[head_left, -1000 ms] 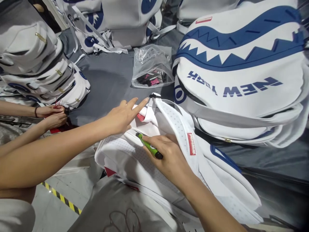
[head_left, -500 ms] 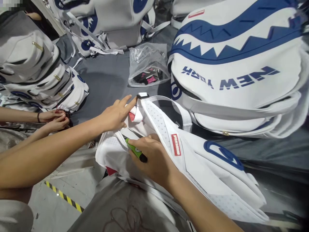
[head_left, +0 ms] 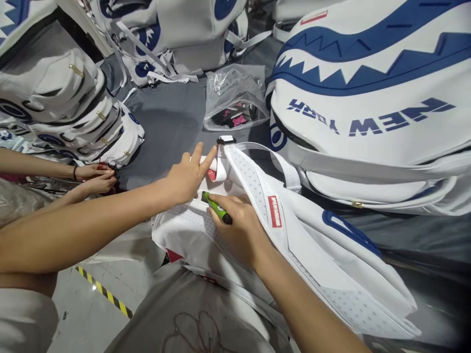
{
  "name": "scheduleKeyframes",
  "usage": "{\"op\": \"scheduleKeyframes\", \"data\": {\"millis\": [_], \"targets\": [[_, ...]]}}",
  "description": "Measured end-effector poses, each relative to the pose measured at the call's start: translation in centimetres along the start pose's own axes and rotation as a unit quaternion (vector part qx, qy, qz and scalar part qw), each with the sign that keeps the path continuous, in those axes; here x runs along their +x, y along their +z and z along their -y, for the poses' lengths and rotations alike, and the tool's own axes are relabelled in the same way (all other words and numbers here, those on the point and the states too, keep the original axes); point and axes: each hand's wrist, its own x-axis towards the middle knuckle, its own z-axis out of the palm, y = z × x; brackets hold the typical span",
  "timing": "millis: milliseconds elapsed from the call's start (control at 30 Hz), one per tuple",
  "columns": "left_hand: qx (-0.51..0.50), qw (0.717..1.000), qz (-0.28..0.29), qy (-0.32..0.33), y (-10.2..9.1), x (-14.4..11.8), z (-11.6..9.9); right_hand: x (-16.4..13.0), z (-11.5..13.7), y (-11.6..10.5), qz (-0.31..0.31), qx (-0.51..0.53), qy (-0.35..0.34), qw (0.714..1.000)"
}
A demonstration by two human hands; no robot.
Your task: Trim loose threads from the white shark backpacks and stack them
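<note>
A: What's the person handling?

B: A white backpack (head_left: 294, 245) is lying flat on the grey table (head_left: 172, 117), right in front of the person, with its perforated strap side facing up. A red label (head_left: 274, 211) is showing on the strap.

A: Left hand?

B: The left hand (head_left: 187, 174) is resting on the top end of the backpack, fingers stretched out, grip released. The fingertips are touching a folded white flap with a red patch (head_left: 211, 174), just below the black buckle (head_left: 225, 139).

A: Right hand?

B: The right hand (head_left: 237, 228) is grasping a green pen-like tool (head_left: 217, 208), grip clenched around it. The dark tip is pointing toward the left hand and sitting on the white fabric just beside it.

A: Anything else around?

B: A big white and blue backpack with shark teeth and "NEW YORK" lettering (head_left: 371, 98) is lying to the right, touching the backpack being worked on. A clear plastic bag (head_left: 235, 95) holding small dark and pink items is sitting behind it. More white bags (head_left: 69, 108) are stacking up at the left. Another person's two hands (head_left: 95, 177) are working beside that stack, well apart from the pen.
</note>
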Motion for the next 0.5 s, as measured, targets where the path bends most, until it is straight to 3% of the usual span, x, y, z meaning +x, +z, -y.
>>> {"op": "scheduleKeyframes", "data": {"millis": [133,267,500], "targets": [[0.003,0.998,0.026,0.050,-0.5,0.2,1.1,-0.2,0.2,-0.7,0.020,-0.014,-0.012,1.000],[0.002,0.997,0.014,0.082,-0.5,0.2,2.1,-0.2,0.2,-1.1,0.029,-0.013,-0.037,0.999],[-0.007,0.996,-0.019,0.090,0.7,0.4,2.2,1.0,0.3,0.2,0.053,-0.017,-0.036,0.998]]}}
